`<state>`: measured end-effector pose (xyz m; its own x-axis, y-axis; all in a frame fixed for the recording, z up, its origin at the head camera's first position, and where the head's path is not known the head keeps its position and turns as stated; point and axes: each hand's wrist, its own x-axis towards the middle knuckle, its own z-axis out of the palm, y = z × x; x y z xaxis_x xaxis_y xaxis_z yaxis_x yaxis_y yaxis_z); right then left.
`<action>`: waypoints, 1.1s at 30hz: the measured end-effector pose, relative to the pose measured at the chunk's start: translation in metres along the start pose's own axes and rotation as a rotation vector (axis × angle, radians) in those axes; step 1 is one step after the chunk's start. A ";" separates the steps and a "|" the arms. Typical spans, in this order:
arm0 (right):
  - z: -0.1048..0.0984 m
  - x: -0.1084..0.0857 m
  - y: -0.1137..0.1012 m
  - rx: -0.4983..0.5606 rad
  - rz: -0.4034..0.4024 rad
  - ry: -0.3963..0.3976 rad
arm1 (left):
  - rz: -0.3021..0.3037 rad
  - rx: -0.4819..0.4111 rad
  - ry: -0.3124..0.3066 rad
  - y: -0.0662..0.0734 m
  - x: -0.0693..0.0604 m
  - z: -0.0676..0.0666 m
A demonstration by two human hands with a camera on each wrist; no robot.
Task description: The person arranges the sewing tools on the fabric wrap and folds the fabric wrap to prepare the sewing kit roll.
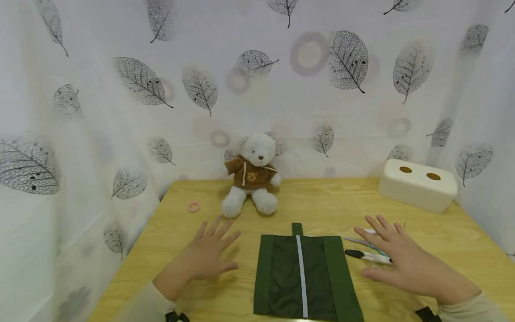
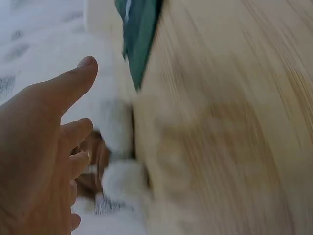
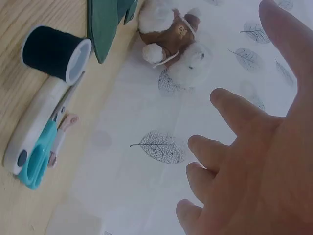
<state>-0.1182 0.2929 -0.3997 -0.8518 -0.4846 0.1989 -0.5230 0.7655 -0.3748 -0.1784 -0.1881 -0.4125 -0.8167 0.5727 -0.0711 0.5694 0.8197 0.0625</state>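
A flat dark green fabric piece (image 1: 283, 277) lies on the table between the two hands. It has a pale strip down its middle and a small tab with a snap at its far edge. Left of it, my left hand (image 1: 209, 255) hovers palm down, fingers spread and holding nothing. On the other side, my right hand (image 1: 410, 264) is likewise spread and holds nothing, partly covering scissors (image 1: 362, 241) and a white tool with a black end (image 1: 368, 256). In the right wrist view, a spool of dark thread (image 3: 49, 54) lies beside the turquoise-handled scissors (image 3: 36, 156).
A white teddy bear (image 1: 251, 176) in a brown hoodie sits at the back of the wooden table (image 1: 322, 201). Near it lies a pink ring (image 1: 194, 206). A cream box with two holes (image 1: 418, 185) stands at the back right, before a leaf-patterned curtain (image 1: 281, 103).
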 end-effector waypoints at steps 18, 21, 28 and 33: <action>-0.015 -0.019 0.000 -0.076 -0.020 0.027 | 0.039 -0.016 0.102 0.003 -0.001 0.000; -0.013 -0.021 0.002 -0.110 -0.028 0.029 | 0.054 -0.056 0.074 0.010 0.003 0.005; -0.005 -0.019 0.009 -0.139 0.078 -0.081 | 0.275 -0.232 -0.069 0.049 0.028 0.021; 0.006 -0.014 0.011 -0.101 0.124 -0.178 | 0.544 -0.121 -0.041 0.085 0.048 0.027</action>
<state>-0.1116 0.3056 -0.4124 -0.8958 -0.4444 -0.0091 -0.4227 0.8580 -0.2919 -0.1663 -0.0908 -0.4377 -0.4022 0.9149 -0.0355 0.8909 0.4000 0.2151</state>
